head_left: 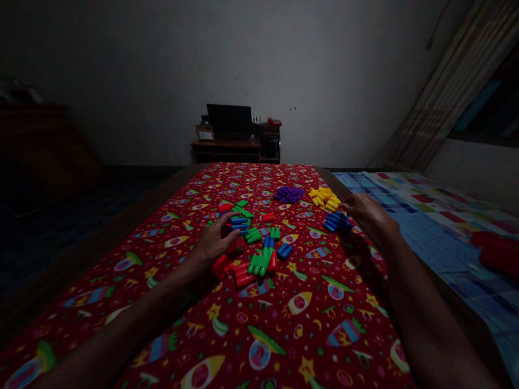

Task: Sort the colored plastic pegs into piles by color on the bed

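Note:
My left hand reaches into the mixed pieces, thumb and fingers curled around a blue toy building block. Beneath and beside it lie green blocks and red blocks, some of them touching. A small blue block rests to the right of these. My right hand is at the table's right side, just above a pile of blue blocks. Its fingers are bent and close together; whatever they may hold is hidden in the dim light.
Sorted heaps of yellow blocks and purple blocks lie farther back on the red patterned cloth. Beyond the table stands a low desk with a dark screen. Bedding lies to the right.

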A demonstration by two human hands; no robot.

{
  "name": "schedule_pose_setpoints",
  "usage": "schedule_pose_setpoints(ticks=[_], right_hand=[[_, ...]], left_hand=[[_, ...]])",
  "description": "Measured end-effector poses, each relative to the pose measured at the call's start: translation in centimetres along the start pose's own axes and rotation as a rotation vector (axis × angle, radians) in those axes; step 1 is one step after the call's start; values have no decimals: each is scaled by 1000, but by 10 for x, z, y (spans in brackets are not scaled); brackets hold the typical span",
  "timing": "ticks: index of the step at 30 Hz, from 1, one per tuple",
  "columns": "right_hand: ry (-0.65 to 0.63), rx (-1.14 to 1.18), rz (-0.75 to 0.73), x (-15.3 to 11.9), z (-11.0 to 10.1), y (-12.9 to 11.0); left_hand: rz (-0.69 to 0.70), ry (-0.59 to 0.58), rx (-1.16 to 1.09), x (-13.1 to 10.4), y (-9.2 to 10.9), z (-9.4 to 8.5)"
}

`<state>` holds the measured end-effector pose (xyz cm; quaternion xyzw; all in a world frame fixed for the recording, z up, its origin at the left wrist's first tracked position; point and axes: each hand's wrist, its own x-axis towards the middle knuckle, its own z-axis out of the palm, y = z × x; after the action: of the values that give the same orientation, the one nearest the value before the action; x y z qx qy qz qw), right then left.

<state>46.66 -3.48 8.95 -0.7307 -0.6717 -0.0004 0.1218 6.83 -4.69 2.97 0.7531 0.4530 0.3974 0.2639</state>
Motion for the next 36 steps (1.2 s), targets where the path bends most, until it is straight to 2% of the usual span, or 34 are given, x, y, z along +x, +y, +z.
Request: schedule_pose_setpoints(ticks=[1, 3, 6, 8, 10, 12, 14, 16, 21, 24, 27, 30, 33, 36], right_hand=[[65, 19, -40, -1, 0, -12], [113, 163, -172, -8, 4, -45], [-40, 497, -522, -29, 22, -103], [-163, 598, -721, -46, 37, -134], [-178, 568, -810, -60, 49, -152], [-146, 497, -813, -67, 56, -157], [-115, 441, -768, -64, 57, -152], [-89, 394, -705, -56, 54, -141], [-3, 225, -555, -33, 36, -109], [-31, 145, -452, -23, 25, -87], [-124, 98, -343, -11, 19, -63], [-194, 64, -240, 1, 21, -37], [-209, 0, -158, 11, 32, -16], [-195, -56, -125, 15, 43, -4]], left_hand=[[-16, -4, -26, -1, 1, 2], [-35, -23, -73, -4, 5, 7], [-53, -81, -174, -13, 12, 20], [-57, -110, -221, -18, 14, 30], [-50, -113, -224, -22, 14, 37], [-48, -115, -217, -23, 13, 40], [-36, -136, -194, -23, 13, 39], [31, -188, -108, -26, 17, 36], [503, -443, 308, -49, 40, 36], [635, -497, 471, -57, 46, 44], [627, -440, 560, -52, 43, 47], [571, -378, 601, -42, 37, 42], [483, -336, 495, -31, 29, 33], [295, -181, 309, -19, 16, 19]])
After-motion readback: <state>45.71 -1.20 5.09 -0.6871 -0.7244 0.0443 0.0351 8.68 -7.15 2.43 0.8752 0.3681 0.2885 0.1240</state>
